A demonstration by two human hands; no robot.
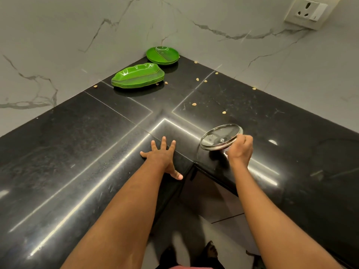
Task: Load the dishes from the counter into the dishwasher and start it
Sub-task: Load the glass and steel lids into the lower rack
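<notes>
Fingers (164,142) of the left hand (162,157) lie straight and spread, palm down on the black counter (77,152), right at the inside corner of its L shape, with the thumb reaching toward the front edge. That hand holds nothing; it only rests flat on the stone.

From my remote seat I see the right hand (240,147) near it, off to the right, with its fingers curled round the right rim of a glass lid (217,135). The lid has a metal rim and a small screw at its middle. It is held tilted, with its glass face turned toward the camera. A dark shape lies under it on the polished stone. I cannot tell whether that is the lid's knob or a reflection, nor whether the lid touches the counter.

Farther back, pale nut-like bits (194,104) are scattered over the right-hand run of the counter, well apart from one another.

Beyond them I count 2 stacks of green dishes near the far corner. A stack of leaf-shaped plates (138,75) sits on the left. A stack of round plates (162,55) sits behind it, tight against the meeting of the marble walls (58,35). The 2 stacks stand near each other but apart.

High on the right wall sits a white socket plate (308,11).
</notes>
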